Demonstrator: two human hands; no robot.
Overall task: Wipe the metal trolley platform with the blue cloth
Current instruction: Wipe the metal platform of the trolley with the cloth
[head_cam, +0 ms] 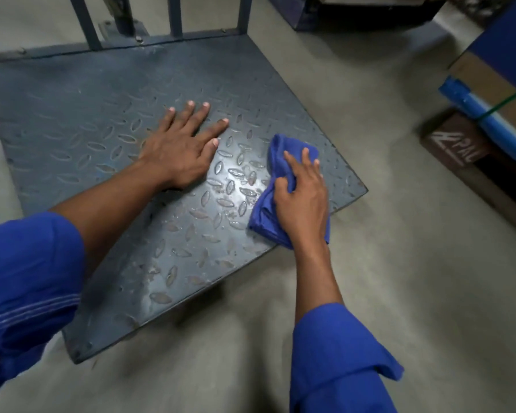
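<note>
The metal trolley platform (81, 114) is a dark grey-blue tread plate lying low over the concrete floor. A bunched blue cloth (276, 162) lies on its right part, close to the right edge. My right hand (303, 201) lies on top of the cloth, thumb and inner fingers curled into its folds, two fingers stretched forward. My left hand (181, 147) rests flat on the plate's middle, fingers spread and straight, holding nothing. The plate looks shinier around the cloth.
The trolley's upright handle bars (173, 16) rise at the far edge. At the right stand cardboard boxes (486, 81) with a blue pipe (486, 117) strapped against them and a dark printed box (456, 144) on the floor. Bare concrete floor (399, 263) surrounds the platform.
</note>
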